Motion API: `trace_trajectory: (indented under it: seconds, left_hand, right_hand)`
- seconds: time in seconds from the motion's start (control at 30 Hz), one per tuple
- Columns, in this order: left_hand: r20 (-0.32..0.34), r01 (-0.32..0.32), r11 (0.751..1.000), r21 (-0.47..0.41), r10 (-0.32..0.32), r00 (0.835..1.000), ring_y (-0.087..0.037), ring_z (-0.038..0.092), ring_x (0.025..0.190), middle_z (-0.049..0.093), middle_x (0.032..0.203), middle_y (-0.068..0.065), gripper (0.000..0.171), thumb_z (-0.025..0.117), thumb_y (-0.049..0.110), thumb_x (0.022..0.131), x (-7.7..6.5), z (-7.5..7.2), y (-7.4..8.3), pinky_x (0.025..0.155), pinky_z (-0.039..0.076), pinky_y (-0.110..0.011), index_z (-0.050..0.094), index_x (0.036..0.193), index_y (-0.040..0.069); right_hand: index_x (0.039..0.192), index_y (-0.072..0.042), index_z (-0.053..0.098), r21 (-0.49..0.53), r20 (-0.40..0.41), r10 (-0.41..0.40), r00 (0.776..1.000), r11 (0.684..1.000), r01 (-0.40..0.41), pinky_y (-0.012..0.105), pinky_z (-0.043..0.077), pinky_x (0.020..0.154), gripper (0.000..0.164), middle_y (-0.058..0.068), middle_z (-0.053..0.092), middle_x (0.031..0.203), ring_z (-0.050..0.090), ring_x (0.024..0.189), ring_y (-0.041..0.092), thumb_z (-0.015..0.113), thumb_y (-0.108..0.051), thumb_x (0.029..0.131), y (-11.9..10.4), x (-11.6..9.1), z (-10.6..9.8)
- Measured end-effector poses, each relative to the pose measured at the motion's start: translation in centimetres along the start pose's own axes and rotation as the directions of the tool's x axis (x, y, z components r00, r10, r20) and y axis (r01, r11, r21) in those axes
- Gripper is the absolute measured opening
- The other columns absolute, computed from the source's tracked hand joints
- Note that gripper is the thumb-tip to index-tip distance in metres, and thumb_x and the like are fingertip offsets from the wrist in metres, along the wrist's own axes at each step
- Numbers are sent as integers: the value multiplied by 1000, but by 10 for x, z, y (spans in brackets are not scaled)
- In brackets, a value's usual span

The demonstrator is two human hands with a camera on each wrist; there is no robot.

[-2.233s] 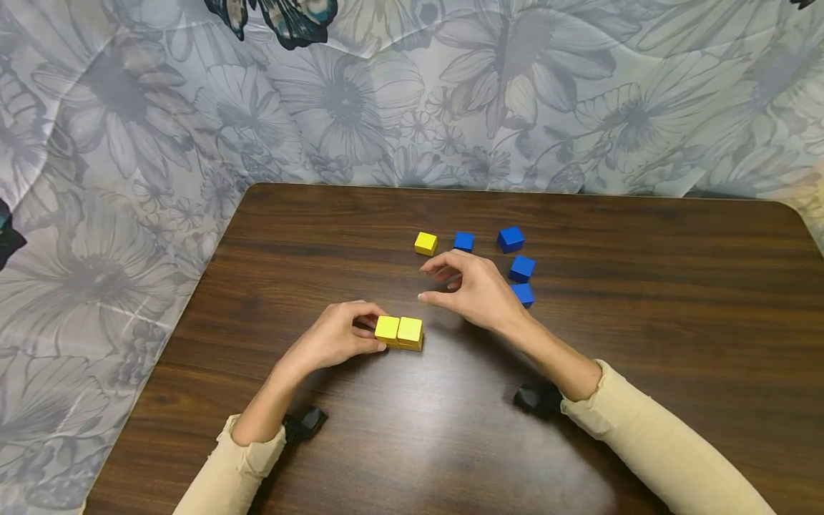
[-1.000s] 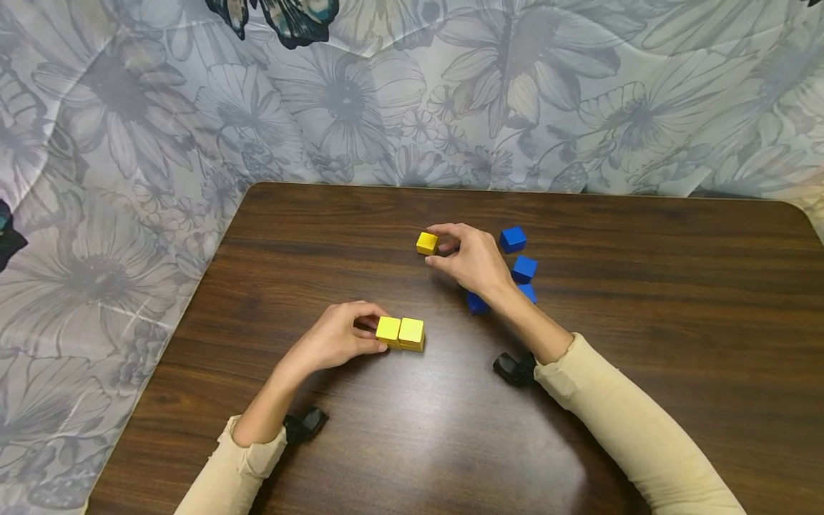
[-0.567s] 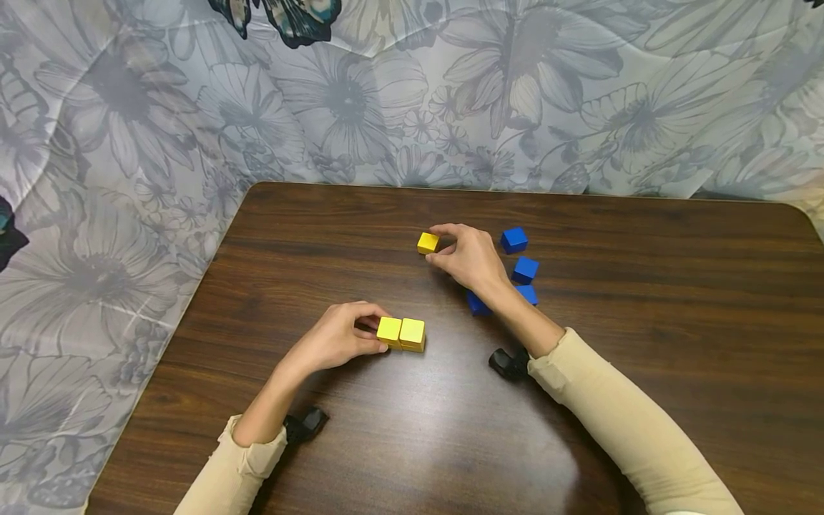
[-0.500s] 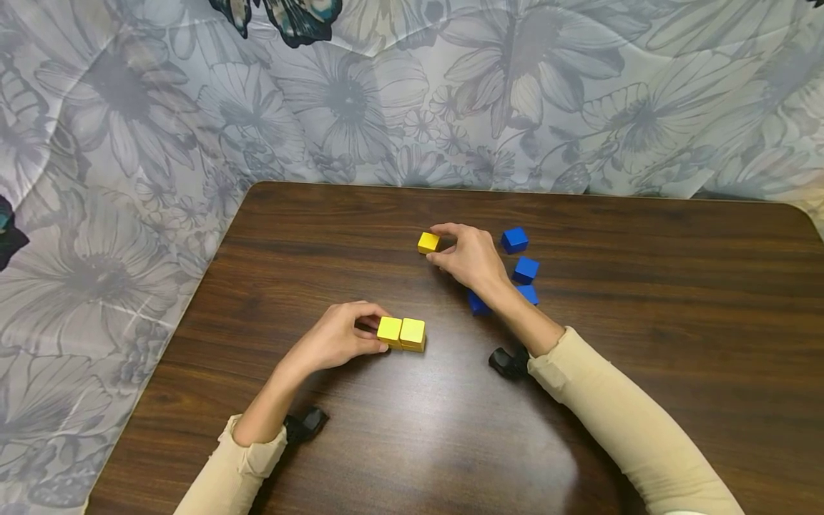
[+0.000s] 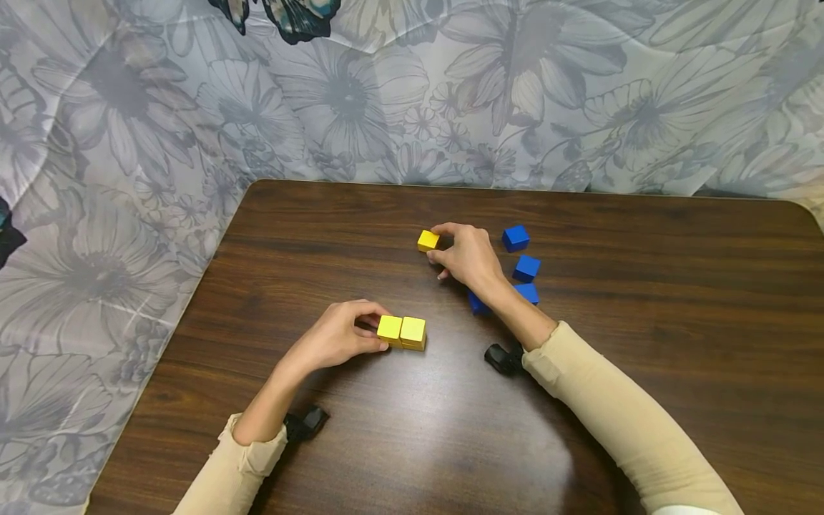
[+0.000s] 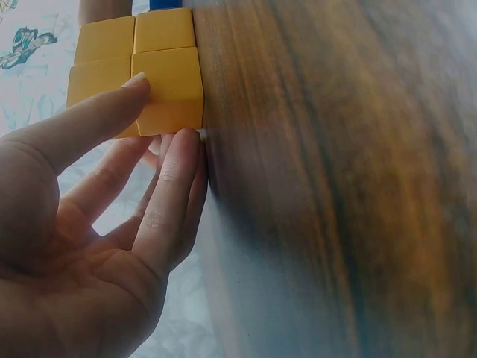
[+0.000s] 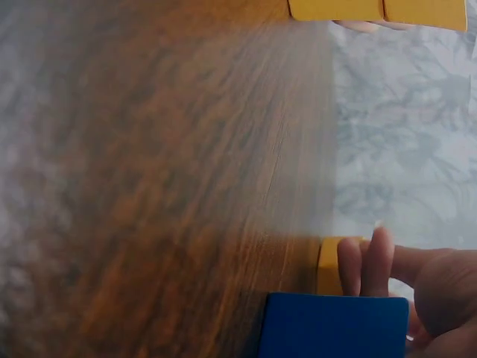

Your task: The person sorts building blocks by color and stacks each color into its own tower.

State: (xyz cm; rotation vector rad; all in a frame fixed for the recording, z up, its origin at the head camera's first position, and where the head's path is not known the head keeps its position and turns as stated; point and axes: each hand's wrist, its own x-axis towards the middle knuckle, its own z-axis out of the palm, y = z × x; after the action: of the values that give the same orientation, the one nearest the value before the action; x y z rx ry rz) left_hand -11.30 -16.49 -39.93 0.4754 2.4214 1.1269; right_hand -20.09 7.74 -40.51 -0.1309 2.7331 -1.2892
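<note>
Left hand (image 5: 337, 336): fingers clamp smooth yellow cube stack (image 5: 408, 332) | right hand (image 5: 471, 257): fingertips pinch lone yellow cube (image 5: 428, 241) | sharp-edged blue cubes (image 5: 526, 268) | glossy wood-grain table (image 5: 412, 429)

1. Head view: yr R arm (image 5: 520, 309) hides pt of a blue cube (image 5: 476, 303), nearer you than the fingers of yr R hand (image 5: 468, 256).
2. L-wrist cam: the thumb of yr L hand (image 6: 82, 291) covers pt of the yellow stack (image 6: 175, 93).
3. R-wrist cam: table (image 7: 164, 164) L of yr fingers is blurry; blue block (image 7: 335, 328) in front cut off at btm.
</note>
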Motion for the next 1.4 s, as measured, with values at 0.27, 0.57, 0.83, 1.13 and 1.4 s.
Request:
trace_trajectory:
  seconds: [0.27,0.57,0.83,1.13,1.4]
  left_hand:
    - [4,3,1000,-11,-3,1000,-16,68,95,68,104,-5,34,84,5,79,0,-1,1,79,56,-22,72,111,11]
    - [0,4,1000,-14,-4,1000,-16,68,95,69,104,-5,34,84,5,79,1,0,1,79,56,-22,72,110,11]
    - [5,1,1000,-14,-1,1000,-17,67,96,68,105,-5,34,84,5,79,0,1,1,79,56,-22,72,110,11]
    - [-5,4,1000,-10,-5,1000,-16,67,94,68,104,-4,33,84,6,78,-1,1,2,78,56,-22,72,109,11]
    - [-13,0,1000,-9,0,1000,-16,67,94,68,103,-4,33,85,6,78,-1,1,1,78,57,-24,73,108,12]
  right_hand:
    - [129,-7,63,-16,-16,-3,1000,1000,2,29,53,45,41,11,74,90,65,48,17,75,-12,90,-1,2,1]
    - [126,-5,64,-48,-22,-10,1000,999,8,28,53,44,39,9,73,82,64,47,15,76,-14,89,-3,2,2]
    - [123,-5,66,30,-17,6,1000,1000,-5,30,55,47,34,14,72,97,66,51,16,75,-11,90,-1,0,1]
    - [124,-8,67,29,-19,12,1000,1000,-11,27,56,54,36,11,73,98,70,61,16,76,-15,90,-1,-7,-6]
    - [123,-11,68,41,-5,-16,1000,999,16,27,57,58,34,7,73,96,71,66,18,75,-18,90,-6,-18,-18]
